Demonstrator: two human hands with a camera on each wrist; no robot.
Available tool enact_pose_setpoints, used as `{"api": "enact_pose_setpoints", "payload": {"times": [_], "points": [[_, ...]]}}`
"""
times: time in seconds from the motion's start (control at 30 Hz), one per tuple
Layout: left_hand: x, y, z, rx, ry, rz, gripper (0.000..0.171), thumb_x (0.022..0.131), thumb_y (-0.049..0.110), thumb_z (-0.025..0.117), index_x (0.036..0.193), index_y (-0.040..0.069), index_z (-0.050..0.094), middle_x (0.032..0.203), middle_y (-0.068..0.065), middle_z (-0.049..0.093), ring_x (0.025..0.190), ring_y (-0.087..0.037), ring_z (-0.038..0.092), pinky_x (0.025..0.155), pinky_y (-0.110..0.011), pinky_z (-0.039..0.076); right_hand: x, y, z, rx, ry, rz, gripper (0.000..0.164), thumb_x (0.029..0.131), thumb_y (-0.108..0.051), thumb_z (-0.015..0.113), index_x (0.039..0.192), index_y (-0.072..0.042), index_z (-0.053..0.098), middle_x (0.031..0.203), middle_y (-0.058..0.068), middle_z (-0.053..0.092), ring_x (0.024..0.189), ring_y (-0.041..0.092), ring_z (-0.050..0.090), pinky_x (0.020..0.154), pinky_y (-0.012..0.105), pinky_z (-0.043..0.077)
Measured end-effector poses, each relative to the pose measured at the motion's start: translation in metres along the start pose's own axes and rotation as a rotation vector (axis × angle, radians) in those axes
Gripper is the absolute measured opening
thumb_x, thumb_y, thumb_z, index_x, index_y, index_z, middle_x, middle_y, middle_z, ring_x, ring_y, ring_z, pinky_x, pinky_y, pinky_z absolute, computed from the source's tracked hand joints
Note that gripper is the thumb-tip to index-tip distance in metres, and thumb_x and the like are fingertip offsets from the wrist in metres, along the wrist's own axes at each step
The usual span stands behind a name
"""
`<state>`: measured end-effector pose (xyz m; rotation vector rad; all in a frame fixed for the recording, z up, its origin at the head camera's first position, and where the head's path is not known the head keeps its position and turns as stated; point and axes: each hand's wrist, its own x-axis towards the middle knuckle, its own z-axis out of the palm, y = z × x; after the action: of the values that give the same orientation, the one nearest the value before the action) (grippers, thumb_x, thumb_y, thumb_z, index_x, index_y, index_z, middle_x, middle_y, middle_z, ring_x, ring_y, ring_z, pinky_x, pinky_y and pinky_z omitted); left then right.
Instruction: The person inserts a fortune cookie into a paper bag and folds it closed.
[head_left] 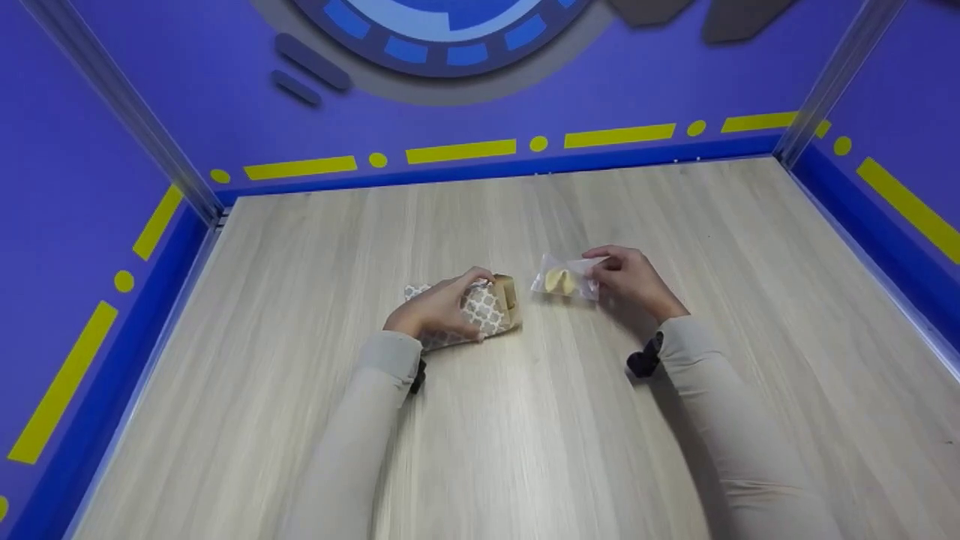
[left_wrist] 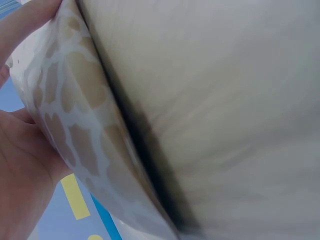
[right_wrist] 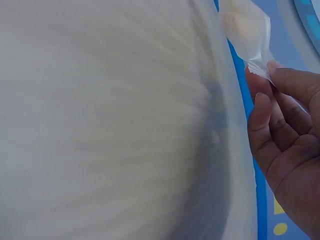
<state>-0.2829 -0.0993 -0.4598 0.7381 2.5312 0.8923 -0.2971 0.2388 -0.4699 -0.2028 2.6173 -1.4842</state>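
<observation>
In the head view my left hand (head_left: 442, 306) grips a paper bag (head_left: 487, 311) with a tan and white lattice print, thumb on the near side and fingers over the far side. Its mouth, showing plain brown inside, faces right. The left wrist view has the patterned bag (left_wrist: 82, 105) close up, low over the table. To the right of the bag's mouth, a fortune cookie (head_left: 559, 282) sits inside a clear wrapper (head_left: 546, 268). My right hand (head_left: 634, 279) pinches the wrapper's right end between thumb and fingers, as the right wrist view of the wrapper (right_wrist: 254, 47) also shows.
Both hands work above a light wood-grain table (head_left: 510, 435). Blue-purple panels (head_left: 225, 67) with yellow stripes stand along its back and both sides. A dark device (head_left: 643, 361) is strapped at my right wrist.
</observation>
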Motion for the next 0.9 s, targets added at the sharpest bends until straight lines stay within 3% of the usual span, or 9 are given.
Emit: {"api": "enact_pose_setpoints", "payload": {"times": [0.17, 0.37, 0.57, 0.9], "points": [[0.0, 0.0, 0.0, 0.003, -0.002, -0.005, 0.088, 0.068, 0.018, 0.086, 0.139, 0.035, 0.036, 0.121, -0.003, 0.059, 0.092, -0.02, 0.057, 0.083, -0.039, 0.049, 0.002, -0.004, 0.008, 0.009, -0.049, -0.012, 0.034, 0.093, -0.007, 0.06, 0.127, -0.005, 0.06, 0.101, 0.017, 0.068, 0.077, 0.013, 0.062, 0.067, 0.026, 0.053], [0.0, -0.001, 0.0, -0.007, -0.012, 0.006, 0.088, 0.068, 0.015, 0.084, 0.139, 0.033, 0.035, 0.101, -0.004, 0.061, 0.075, -0.018, 0.052, 0.073, -0.035, 0.048, 0.004, -0.009, 0.017, 0.023, -0.08, -0.024, 0.035, 0.092, -0.008, 0.062, 0.127, -0.004, 0.06, 0.097, 0.016, 0.069, 0.07, 0.012, 0.06, 0.063, 0.024, 0.05], [0.0, -0.002, 0.0, 0.008, -0.007, 0.015, 0.088, 0.068, 0.018, 0.085, 0.139, 0.032, 0.036, 0.123, -0.006, 0.058, 0.096, -0.021, 0.055, 0.087, -0.041, 0.048, 0.005, -0.011, 0.023, 0.045, -0.109, -0.045, 0.035, 0.091, -0.005, 0.061, 0.125, -0.001, 0.06, 0.093, 0.015, 0.069, 0.068, 0.011, 0.06, 0.062, 0.024, 0.05], [0.002, -0.003, 0.0, 0.016, 0.003, 0.001, 0.088, 0.067, 0.022, 0.087, 0.138, 0.037, 0.036, 0.129, -0.006, 0.056, 0.102, -0.022, 0.055, 0.087, -0.043, 0.048, 0.006, -0.018, 0.036, 0.016, -0.128, -0.087, 0.033, 0.091, -0.005, 0.061, 0.123, -0.004, 0.063, 0.091, 0.013, 0.069, 0.069, 0.011, 0.058, 0.06, 0.022, 0.048]]}}
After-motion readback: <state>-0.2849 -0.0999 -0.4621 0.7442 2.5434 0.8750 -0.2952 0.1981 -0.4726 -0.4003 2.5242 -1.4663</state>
